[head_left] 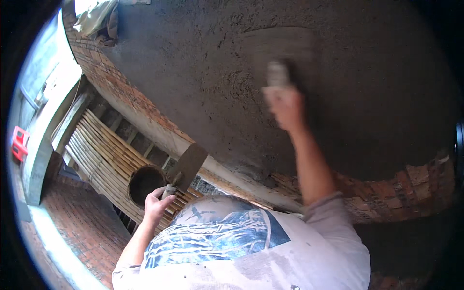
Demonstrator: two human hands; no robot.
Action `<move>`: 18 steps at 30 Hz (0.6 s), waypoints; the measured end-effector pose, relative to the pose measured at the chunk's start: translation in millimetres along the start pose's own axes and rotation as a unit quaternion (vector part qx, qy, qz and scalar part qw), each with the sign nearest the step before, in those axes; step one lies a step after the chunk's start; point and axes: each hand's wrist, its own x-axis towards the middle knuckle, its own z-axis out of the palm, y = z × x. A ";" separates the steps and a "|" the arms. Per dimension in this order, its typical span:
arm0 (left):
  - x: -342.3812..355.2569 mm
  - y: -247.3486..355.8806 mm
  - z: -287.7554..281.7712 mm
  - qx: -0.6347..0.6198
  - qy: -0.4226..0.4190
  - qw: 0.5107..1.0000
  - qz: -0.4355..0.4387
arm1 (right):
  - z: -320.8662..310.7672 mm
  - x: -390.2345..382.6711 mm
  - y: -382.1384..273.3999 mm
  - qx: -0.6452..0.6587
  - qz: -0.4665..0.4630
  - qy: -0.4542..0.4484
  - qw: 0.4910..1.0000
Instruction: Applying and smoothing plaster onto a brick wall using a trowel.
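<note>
My right hand [285, 104], blurred by motion, is closed around the pale handle of a plastering trowel [278, 75]. Its blade lies against the wet grey-brown mortar [208, 63] on the wall, where a smoother, curved swipe mark shows around it; the blade's outline is hard to make out. Lower and to the left, my left hand [155, 205] grips the short handle of a plasterer's hawk [191, 162], a flat, roughly rectangular plate held tilted away from the wall. Just behind that hand is a dark round bucket [134, 181].
The bucket stands on a platform of bamboo poles [104, 145]. Bare brick [411, 188] borders the mortar along its lower edge and at the left. A pale cloth or sack [96, 17] hangs at the upper left. A red plastic stool [20, 143] stands far left, beyond a ledge.
</note>
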 end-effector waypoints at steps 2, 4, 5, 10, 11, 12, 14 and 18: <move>5.6 0.9 4.6 0.004 -0.012 1.000 0.007 | 67.3 9.3 17.8 -0.126 -0.059 0.003 0.990; 2.8 -11.2 8.9 -0.004 -0.013 1.000 0.003 | 102.6 5.7 43.7 -0.174 -0.037 -0.108 0.978; 0.5 -18.7 6.7 -0.011 -0.008 1.000 -0.002 | 102.6 -21.3 57.2 -0.189 -0.009 -0.128 0.974; 2.7 -47.6 -19.2 -0.085 0.031 0.996 0.016 | 16.0 -143.0 190.7 -0.277 0.139 -0.208 0.928; 1.6 -56.2 -24.4 -0.089 0.039 0.995 0.008 | 0.3 -148.7 191.4 -0.293 0.138 -0.164 0.932; 2.2 -62.0 -29.6 -0.082 0.044 0.996 -0.005 | -16.2 -148.3 179.2 -0.309 0.137 -0.118 0.934; 6.4 -66.9 -36.9 -0.064 0.045 0.997 -0.027 | -24.2 -128.3 155.1 -0.236 0.080 -0.038 0.968; 7.3 -51.6 -40.5 -0.035 0.049 0.997 -0.042 | 11.2 -41.9 13.0 0.029 0.099 0.040 0.994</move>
